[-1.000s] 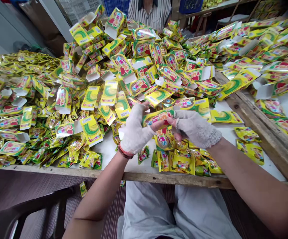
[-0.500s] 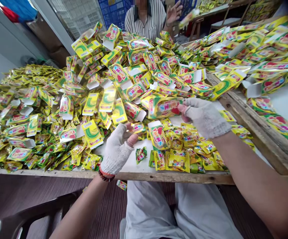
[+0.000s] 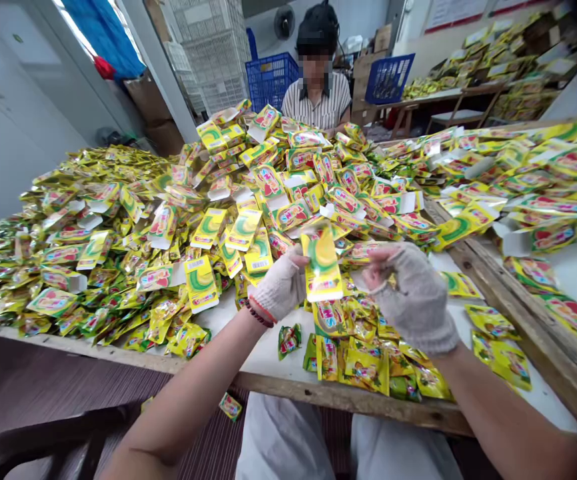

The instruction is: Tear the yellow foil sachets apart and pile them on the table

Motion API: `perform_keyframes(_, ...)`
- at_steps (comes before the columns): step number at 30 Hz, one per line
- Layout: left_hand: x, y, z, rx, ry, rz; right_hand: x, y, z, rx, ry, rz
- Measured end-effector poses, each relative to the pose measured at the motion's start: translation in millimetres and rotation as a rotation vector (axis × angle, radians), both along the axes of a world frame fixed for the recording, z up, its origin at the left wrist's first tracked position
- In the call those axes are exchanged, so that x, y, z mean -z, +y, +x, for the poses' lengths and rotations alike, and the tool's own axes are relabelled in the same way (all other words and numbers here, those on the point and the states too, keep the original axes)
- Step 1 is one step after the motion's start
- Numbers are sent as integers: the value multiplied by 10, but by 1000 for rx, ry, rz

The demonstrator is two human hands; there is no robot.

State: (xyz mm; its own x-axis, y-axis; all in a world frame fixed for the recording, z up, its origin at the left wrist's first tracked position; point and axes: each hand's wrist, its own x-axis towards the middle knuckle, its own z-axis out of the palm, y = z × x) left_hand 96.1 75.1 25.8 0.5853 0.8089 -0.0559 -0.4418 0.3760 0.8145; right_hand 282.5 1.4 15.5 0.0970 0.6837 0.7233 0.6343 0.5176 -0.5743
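My left hand (image 3: 283, 283), in a white fingerless glove, is closed on the edge of a small yellow and green candy box (image 3: 322, 265). The box is held upright over the packets, its white end flap toward me. To its right, my right hand (image 3: 408, 290), gloved the same way, has half-curled fingers, slightly apart and blurred; nothing clear shows in them. Below both hands lie yellow candy packets (image 3: 367, 365) and a box lying face up (image 3: 329, 318). A single green wrapped candy (image 3: 289, 340) sits on the white tabletop near my left wrist.
A high heap of boxes (image 3: 293, 215) and packets (image 3: 98, 160) covers the table's left and middle. A wooden divider (image 3: 498, 287) runs along the right, with more boxes (image 3: 553, 237) beyond. Across the heap sits a person in a striped shirt (image 3: 318, 100). Blue baskets (image 3: 271, 77) stand behind.
The candy box has passed from my right hand to my left and now stands upright, its green swirl side toward me. My left hand has closed and moved right. The view has tilted up.
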Motion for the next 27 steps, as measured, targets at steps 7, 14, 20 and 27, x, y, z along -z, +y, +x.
perform_keyframes(7, 83, -134, 96, 142, 73, 47, 76, 187, 66, -113, 136, -306)
perform_keyframes(14, 164, -212, -41, 396, -21, -206, 232, 209, 41, -120, -225, -85)
perform_keyframes(20, 199, -94, -175, 529, -68, -281, 306, 86, 47, -222, -309, -133)
perform_keyframes(27, 152, -19, -254, 719, -109, -429, 42, -54, -45, -250, -324, -134)
